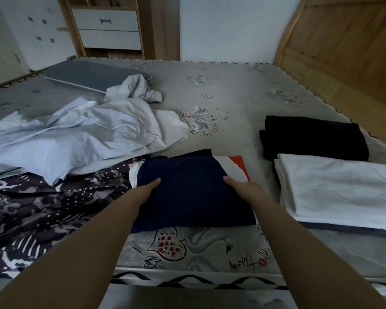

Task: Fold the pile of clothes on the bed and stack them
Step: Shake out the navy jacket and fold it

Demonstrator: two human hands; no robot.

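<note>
A folded navy garment point(187, 192) with a white and red part point(237, 162) showing behind it lies on the bed point(232, 90) right in front of me. My left hand point(146, 189) grips its left edge, thumb on top and fingers tucked underneath. My right hand point(243, 186) grips its right edge the same way. To the right lie a folded white garment point(334, 188) and, behind it, a folded black garment point(312, 137). On the left sits the unfolded pile: pale blue and grey clothes point(76, 134) over a dark patterned cloth point(42, 201).
A grey flat cushion point(94, 74) lies at the bed's far left. A wooden headboard point(343, 47) runs along the right side. A cabinet with white drawers point(108, 27) stands beyond the bed. The bed's near edge point(187, 279) is just below my forearms.
</note>
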